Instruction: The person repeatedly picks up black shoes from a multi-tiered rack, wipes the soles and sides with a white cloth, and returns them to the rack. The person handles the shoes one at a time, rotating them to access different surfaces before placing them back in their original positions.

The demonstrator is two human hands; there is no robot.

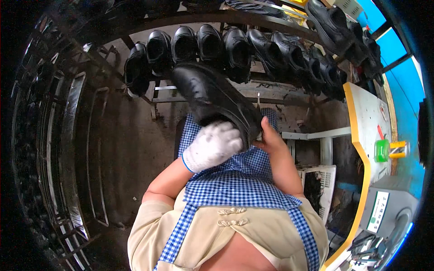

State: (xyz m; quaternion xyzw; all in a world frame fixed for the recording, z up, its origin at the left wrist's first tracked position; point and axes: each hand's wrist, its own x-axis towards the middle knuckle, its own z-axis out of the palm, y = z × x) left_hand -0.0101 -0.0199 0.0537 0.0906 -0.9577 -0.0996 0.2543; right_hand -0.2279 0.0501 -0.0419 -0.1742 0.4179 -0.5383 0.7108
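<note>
A black leather shoe [212, 92] is held up in front of my lap, tilted with its toe to the far left and its heel toward me. My left hand [214, 145], in a white knit glove, is closed at the shoe's opening, its fingers curled over the collar; their tips are partly hidden inside. With its thumb raised, my bare right hand [272, 137] grips the heel end from the right. The sole faces away, out of sight. A blue checked apron [230, 187] lies under both forearms.
A row of black shoes [184, 45] stands on a metal rack ahead, with more shoes [330, 27] higher at the right. Metal frames [74, 149] stand left. On the right, a yellow-edged white table [368, 110] carries a green container [382, 150] and a grey machine [389, 205].
</note>
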